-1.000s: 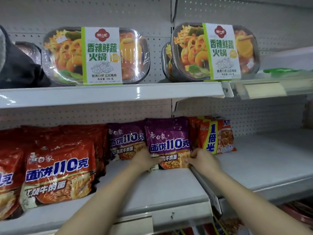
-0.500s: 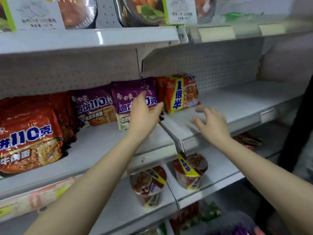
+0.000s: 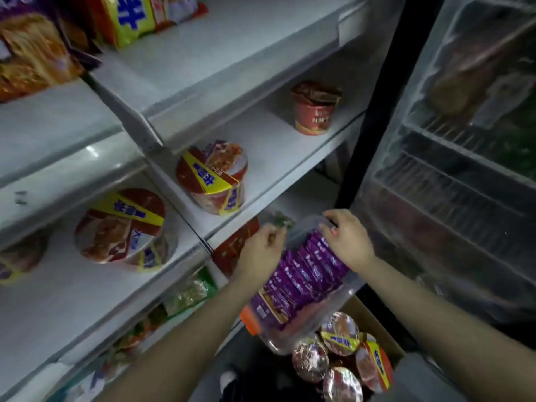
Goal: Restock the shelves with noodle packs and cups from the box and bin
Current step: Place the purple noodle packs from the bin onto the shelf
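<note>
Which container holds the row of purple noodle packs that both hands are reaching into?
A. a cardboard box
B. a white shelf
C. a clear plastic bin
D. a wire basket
C: the purple noodle packs stand in a row inside a clear plastic bin with an orange latch, while the cardboard box beside it holds noodle cups.

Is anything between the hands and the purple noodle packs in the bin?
Nothing visible. The right hand already rests on the far end of the purple packs in the clear bin; the left hand hovers at the row's left edge, its contact unclear.
</note>
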Available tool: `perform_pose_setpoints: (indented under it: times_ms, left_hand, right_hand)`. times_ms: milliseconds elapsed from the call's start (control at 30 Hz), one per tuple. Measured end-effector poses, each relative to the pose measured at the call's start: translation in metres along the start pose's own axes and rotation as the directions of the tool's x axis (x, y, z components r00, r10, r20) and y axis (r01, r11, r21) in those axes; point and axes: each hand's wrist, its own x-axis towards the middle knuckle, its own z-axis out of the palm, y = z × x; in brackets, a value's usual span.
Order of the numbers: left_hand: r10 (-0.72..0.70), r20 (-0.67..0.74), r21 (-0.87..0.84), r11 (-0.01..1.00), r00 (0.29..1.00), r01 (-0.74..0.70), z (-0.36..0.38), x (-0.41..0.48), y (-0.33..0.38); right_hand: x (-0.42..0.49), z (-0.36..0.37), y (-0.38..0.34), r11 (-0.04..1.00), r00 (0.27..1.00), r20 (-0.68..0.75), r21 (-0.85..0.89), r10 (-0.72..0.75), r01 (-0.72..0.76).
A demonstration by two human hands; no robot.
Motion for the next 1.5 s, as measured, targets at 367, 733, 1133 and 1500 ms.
perform_pose_setpoints:
  times_ms: [367, 733, 1133, 1500]
  left_hand:
    - [-0.326, 0.438, 0.194, 0.944, 0.837, 0.266, 0.080, -0.014, -0.188]
    - [-0.416, 0.342, 0.400, 0.876, 0.842, 0.270, 0.110, -0.021, -0.247]
    - [-0.333, 0.312, 0.427, 0.886, 0.890, 0.182, 0.105, -0.032, -0.215]
    - [-0.157, 0.088, 0.167, 0.976, 0.984, 0.141, 0.017, 0.020, -0.080]
  right_hand:
    - [-0.057, 0.187, 0.059, 0.935, 0.660, 0.666, -0.193, 0.347, -0.297]
    - [-0.066, 0.272, 0.049, 0.792, 0.543, 0.619, -0.591, 0.568, -0.154]
    - [-0.039, 0.210, 0.002, 0.683, 0.637, 0.644, 0.234, 0.424, -0.692]
    - [0.008, 0.057, -0.078, 0.505, 0.872, 0.326, 0.718, 0.365, -0.479]
